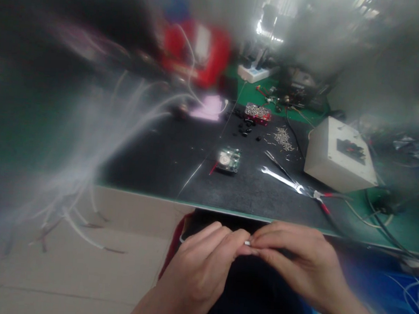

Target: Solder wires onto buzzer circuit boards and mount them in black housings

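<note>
My left hand (208, 254) and my right hand (294, 252) meet in front of the table's near edge, above my lap. Pinched between their fingertips is a thin white cable (247, 243), of which only a short bit shows. A small white curve also pokes out at the left of my left hand, probably the same cable. The fingers of both hands are closed, and they cover most of what they hold. On the dark mat beyond lies a small green circuit board (229, 159) with a round pale part and a red wire.
White cables (99, 155) with bared dark ends hang over the table's left edge, blurred. Right of the board lie a wrench (282, 179), tweezers (276, 161), red-handled pliers (317, 195) and a white box (340, 155). Small metal pins (283, 139) and a red tray (257, 113) sit farther back.
</note>
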A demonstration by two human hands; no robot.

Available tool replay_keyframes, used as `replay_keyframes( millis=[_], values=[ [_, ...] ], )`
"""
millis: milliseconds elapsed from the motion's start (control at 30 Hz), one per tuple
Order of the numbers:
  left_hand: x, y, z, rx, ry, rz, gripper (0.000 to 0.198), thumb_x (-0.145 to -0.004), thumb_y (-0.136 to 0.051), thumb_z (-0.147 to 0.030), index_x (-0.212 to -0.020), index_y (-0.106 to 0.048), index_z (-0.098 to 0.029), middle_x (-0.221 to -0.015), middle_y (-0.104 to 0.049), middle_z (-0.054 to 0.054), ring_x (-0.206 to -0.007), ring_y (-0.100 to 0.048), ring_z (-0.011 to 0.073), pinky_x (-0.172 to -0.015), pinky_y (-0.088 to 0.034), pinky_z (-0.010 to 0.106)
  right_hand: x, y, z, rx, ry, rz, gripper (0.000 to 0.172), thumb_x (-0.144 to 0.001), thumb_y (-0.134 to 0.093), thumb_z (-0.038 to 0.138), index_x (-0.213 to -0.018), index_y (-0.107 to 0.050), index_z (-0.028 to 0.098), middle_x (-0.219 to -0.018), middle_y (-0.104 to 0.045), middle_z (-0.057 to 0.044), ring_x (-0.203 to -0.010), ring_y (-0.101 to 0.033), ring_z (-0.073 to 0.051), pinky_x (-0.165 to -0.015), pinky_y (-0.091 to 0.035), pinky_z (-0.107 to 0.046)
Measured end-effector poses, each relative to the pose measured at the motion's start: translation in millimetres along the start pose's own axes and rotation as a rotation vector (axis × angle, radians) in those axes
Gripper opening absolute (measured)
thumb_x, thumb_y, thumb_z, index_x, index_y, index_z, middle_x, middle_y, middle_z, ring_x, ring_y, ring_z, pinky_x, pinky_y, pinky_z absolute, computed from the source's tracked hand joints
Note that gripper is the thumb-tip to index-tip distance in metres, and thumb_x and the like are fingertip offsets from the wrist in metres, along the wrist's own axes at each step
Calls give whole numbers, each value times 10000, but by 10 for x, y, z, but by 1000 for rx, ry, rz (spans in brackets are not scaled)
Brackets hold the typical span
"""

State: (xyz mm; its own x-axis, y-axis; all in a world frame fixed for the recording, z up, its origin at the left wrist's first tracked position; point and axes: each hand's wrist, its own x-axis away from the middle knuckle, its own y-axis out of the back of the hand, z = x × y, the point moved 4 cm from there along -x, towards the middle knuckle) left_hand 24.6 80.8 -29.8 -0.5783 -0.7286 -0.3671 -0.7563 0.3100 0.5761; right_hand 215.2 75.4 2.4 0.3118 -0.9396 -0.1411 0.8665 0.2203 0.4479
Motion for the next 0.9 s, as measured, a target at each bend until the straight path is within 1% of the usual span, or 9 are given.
replay_keyframes(
  millis=[100, 267, 333, 400, 467, 567, 633, 800, 900],
  values=[
    [-6, 31, 39, 32, 40, -66, 266, -1056, -523, -52, -1261, -608, -198, -1004, -713, 13, -828, -613, 135, -790, -489, 272, -29, 16, -8, -24, -30, 25, 169, -962, -735, 155, -1075, -787, 269, -1027, -782, 4, -942, -745, -143, -848, -601, -232],
    [-19, 12, 9, 11, 46, -116, 217, -1082, -523, -132, -1275, -603, -188, -1001, -740, 8, -827, -660, 123, -777, -529, 228, -65, 39, -6, -37, -89, 30, 94, -962, -726, 159, -982, -755, 247, -970, -755, 1, -886, -720, -127, -808, -564, -234],
    [-23, 14, -6, 8, 48, -150, 159, -1091, -518, -160, -1222, -604, -183, -981, -743, 1, -826, -676, 115, -782, -544, 214, -80, 36, 5, -43, -103, 30, 64, -965, -724, 176, -935, -746, 229, -939, -752, -9, -868, -722, -129, -787, -562, -230],
    [-18, 16, -11, 9, 38, -175, 98, -1094, -514, -172, -1122, -606, -191, -951, -747, -7, -808, -681, 117, -766, -552, 217, -97, 33, 29, -53, -94, 26, 86, -963, -726, 189, -883, -742, 214, -902, -753, -16, -833, -726, -129, -756, -565, -220],
    [-1, 8, -7, 23, 15, -177, 99, -1082, -523, -142, -1081, -607, -194, -944, -754, -6, -802, -680, 125, -762, -555, 229, -115, 28, 57, -54, -77, 36, 102, -956, -730, 185, -859, -748, 208, -886, -757, -20, -808, -731, -126, -734, -569, -208],
    [43, 2, 11, 64, -4, -182, 140, -1057, -534, -82, -1113, -617, -179, -986, -762, 9, -830, -686, 133, -793, -562, 239, -135, 12, 93, -53, -59, 72, 95, -952, -732, 177, -870, -766, 209, -892, -761, -20, -808, -734, -121, -727, -571, -191],
    [68, 6, 24, 98, 3, -187, 158, -1048, -532, -60, -1101, -622, -178, -986, -757, 5, -827, -680, 125, -806, -562, 233, -144, -5, 104, -56, -63, 101, 91, -957, -726, 176, -887, -773, 211, -906, -763, -20, -818, -736, -121, -735, -574, -191],
    [90, 14, 44, 172, 10, -182, 169, -1038, -546, -45, -1102, -627, -178, -989, -756, -3, -835, -677, 107, -827, -562, 209, -154, -55, 92, -52, -57, 148, 84, -964, -719, 171, -919, -772, 219, -940, -767, -10, -835, -737, -113, -751, -573, -187],
    [89, 14, 55, 171, 24, -187, 149, -1052, -535, -74, -1079, -635, -182, -983, -761, -1, -842, -687, 109, -831, -569, 208, -152, -100, 69, -11, -46, 172, 75, -962, -728, 180, -940, -781, 229, -961, -773, -8, -855, -744, -122, -758, -580, -192]
  ],
)
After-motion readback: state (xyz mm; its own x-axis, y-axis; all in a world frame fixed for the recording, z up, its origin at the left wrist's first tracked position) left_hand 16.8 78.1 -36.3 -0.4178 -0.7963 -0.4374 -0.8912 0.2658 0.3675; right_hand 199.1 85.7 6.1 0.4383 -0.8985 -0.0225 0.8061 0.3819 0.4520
